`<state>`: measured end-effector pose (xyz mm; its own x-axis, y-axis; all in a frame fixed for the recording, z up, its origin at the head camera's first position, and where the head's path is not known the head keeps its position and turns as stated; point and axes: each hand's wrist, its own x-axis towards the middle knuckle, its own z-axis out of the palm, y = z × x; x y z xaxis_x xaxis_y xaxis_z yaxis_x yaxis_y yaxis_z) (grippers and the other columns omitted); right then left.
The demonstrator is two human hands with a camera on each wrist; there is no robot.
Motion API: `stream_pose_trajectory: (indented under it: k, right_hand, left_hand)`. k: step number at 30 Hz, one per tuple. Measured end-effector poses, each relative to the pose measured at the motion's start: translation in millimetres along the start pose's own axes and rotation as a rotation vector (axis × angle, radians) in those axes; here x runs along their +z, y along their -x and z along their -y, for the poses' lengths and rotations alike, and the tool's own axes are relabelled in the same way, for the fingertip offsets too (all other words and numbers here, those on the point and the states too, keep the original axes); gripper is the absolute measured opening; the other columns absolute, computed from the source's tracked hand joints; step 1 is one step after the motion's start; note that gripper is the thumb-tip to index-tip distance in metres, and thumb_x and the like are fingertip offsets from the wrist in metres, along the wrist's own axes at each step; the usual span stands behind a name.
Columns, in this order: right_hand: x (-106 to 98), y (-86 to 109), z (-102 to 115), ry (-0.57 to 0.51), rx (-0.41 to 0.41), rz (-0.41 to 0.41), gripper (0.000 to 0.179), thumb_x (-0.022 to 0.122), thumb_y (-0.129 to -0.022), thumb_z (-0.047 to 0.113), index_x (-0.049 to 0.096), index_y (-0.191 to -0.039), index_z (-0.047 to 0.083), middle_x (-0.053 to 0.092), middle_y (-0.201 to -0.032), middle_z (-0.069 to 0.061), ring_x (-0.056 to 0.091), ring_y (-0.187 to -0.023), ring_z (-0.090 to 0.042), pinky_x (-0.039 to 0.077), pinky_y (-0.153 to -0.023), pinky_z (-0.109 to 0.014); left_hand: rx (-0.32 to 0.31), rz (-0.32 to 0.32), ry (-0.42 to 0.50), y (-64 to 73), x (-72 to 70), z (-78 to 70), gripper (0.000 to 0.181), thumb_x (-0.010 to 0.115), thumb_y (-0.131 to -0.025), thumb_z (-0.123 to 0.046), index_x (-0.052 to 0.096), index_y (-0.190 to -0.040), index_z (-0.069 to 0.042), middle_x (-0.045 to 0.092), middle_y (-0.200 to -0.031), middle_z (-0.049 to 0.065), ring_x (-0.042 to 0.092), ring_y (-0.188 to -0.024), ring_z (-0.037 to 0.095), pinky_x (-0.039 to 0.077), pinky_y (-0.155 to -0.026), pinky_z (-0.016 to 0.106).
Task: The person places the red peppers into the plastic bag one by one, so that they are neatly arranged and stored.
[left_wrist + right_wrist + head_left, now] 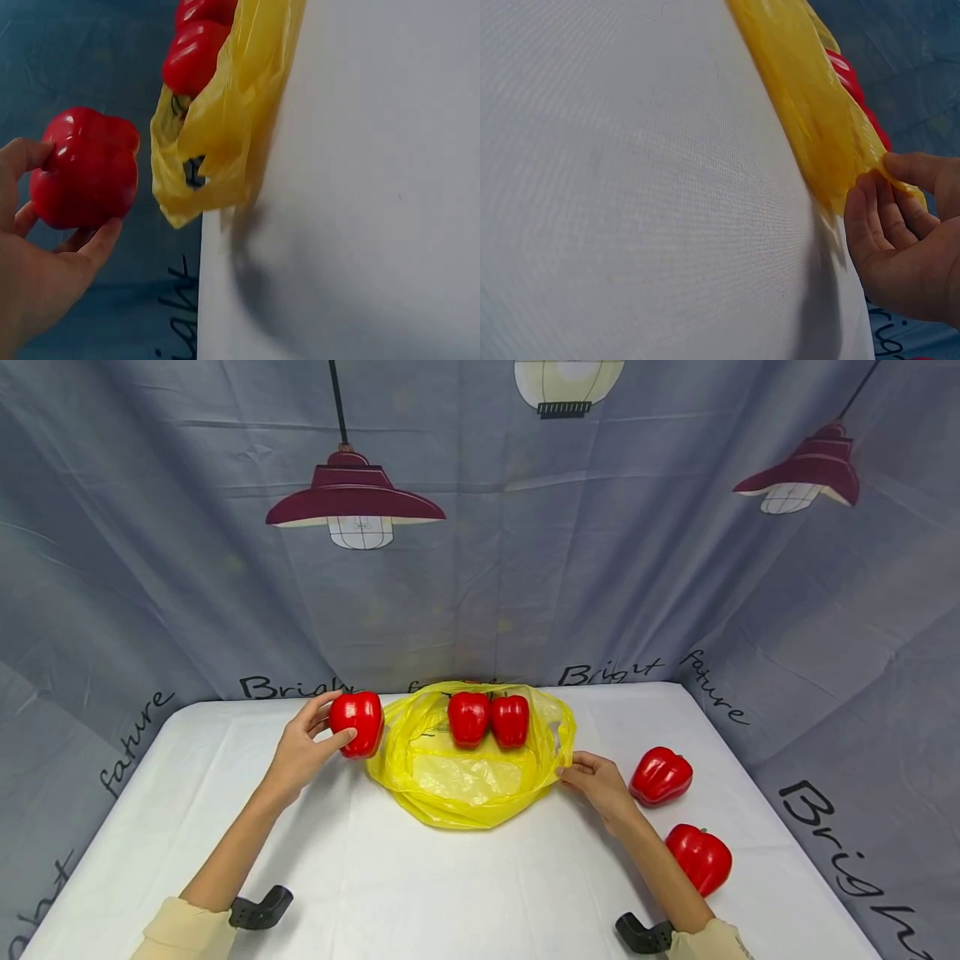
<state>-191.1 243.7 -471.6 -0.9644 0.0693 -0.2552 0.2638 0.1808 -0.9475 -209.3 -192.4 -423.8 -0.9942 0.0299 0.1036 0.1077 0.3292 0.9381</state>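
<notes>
A red bell pepper [357,725] is held in my left hand [303,747], thumb on one side and fingers on the other, just left of a yellow plastic bag [465,777]. The left wrist view shows the same pepper [88,169] raised beside the bag's handle. Inside the open bag two more red peppers sit side by side, the left one [468,720] next to the right one [510,722]. My right hand [600,783] pinches the bag's right edge between thumb and fingers; the right wrist view shows this grip on the yellow film [832,142].
Two further red peppers lie on the white table [420,893] at the right: one [662,777] beyond my right hand, the other [701,858] partly behind my right forearm. A grey printed curtain [480,568] hangs behind the table.
</notes>
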Motion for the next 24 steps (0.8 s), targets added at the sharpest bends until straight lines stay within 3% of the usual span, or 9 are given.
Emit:
stream_pose_trajectory:
  k: [10,24]
  right_hand:
    - [0.1,2.4,2.2,-0.002,0.002,-0.004,0.041,0.068,-0.095,0.009,0.056,-0.129,-0.009,0.07,-0.102,-0.01,0.066,-0.094,-0.021,0.055,-0.088,-0.03]
    - [1.0,0.8,1.6,-0.018,-0.021,0.007,0.039,0.068,-0.095,0.008,0.057,-0.127,-0.011,0.07,-0.1,-0.01,0.067,-0.093,-0.023,0.056,-0.086,-0.03]
  left_hand:
    - [0.033,0.054,0.025,-16.0,32.8,-5.3,0.066,0.072,-0.091,-0.011,0.042,-0.15,-0.011,0.044,-0.147,0.019,0.043,-0.131,0.041,0.049,-0.096,0.054]
    - [-0.005,0.101,0.08,-27.5,62.7,-4.9,0.064,0.069,-0.092,-0.009,0.042,-0.15,-0.011,0.044,-0.147,0.017,0.044,-0.132,0.039,0.048,-0.099,0.052]
